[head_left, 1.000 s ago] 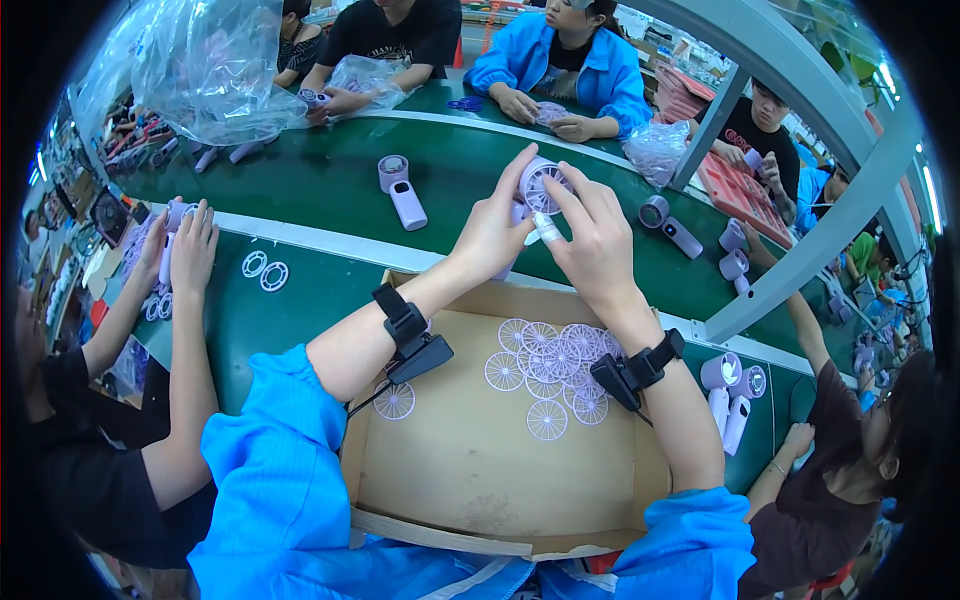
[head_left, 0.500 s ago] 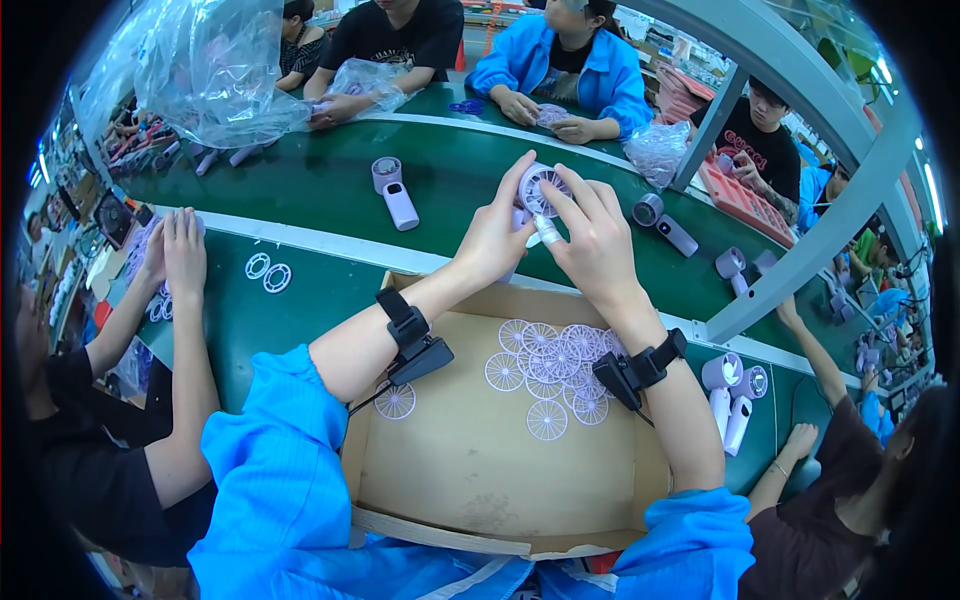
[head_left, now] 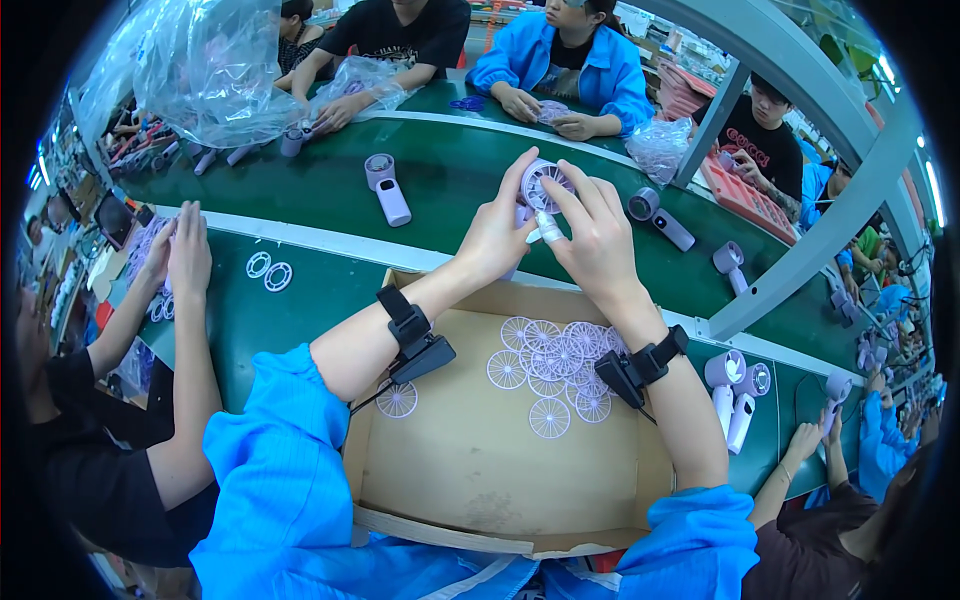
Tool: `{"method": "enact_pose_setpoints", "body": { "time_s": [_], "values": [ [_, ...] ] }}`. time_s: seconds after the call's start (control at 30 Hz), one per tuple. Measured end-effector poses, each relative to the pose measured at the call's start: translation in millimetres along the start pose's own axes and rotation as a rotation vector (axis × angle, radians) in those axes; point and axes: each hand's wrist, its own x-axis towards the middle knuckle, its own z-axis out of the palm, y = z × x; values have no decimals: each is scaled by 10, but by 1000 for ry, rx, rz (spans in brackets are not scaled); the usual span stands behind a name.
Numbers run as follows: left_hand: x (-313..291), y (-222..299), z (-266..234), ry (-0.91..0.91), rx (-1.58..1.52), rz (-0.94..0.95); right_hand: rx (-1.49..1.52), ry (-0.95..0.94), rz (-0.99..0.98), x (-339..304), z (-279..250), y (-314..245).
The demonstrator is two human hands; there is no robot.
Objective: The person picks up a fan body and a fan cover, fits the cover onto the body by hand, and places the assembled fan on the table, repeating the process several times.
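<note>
A light purple handheld fan (head_left: pixel 542 187) is held up over the far edge of the cardboard box. My left hand (head_left: pixel 492 236) is closed around its head and upper handle from the left. From the right, my right hand (head_left: pixel 597 232) grips the round head, its fingers bent onto the spoked front and a white wrap on one digit. Most of the fan's handle is hidden behind my hands. Inside the box (head_left: pixel 480 480) below lie several thin, purple spoked grille discs (head_left: pixel 562 352), mostly overlapping in a pile. A single grille disc (head_left: pixel 398 400) rests near my left forearm.
Beyond the box runs a green conveyor belt (head_left: pixel 330 190) carrying fans, including one fan (head_left: pixel 388 190) left of my hands. Two fans (head_left: pixel 735 395) stand right of the box. Two white rings (head_left: pixel 268 270) lie left. A grey metal post (head_left: pixel 800 240) rises at right. Co-workers sit around.
My hands stay almost in place on the fan, my right fingers shifting slightly. At right, a co-worker's hands now hold a fan. Across the belt, a person in black has moved their hands.
</note>
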Motion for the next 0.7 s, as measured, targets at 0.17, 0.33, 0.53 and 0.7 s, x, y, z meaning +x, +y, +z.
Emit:
{"method": "enact_pose_setpoints", "body": {
  "time_s": [0.17, 0.33, 0.53, 0.7],
  "values": [
    [-15, 39, -2, -22, -28, -46, 4, 1, 10, -25, 14, 2],
    [16, 21, 4, -17, -32, -6, 43, -2, 17, -26, 18, 45],
    [-2, 99, -41, -128, -292, -100, 22, -45, -15, -63, 2, 259],
    [-12, 99, -24, -177, -407, -74, 1160, -68, 673, -153, 117, 107]
  ]
}}
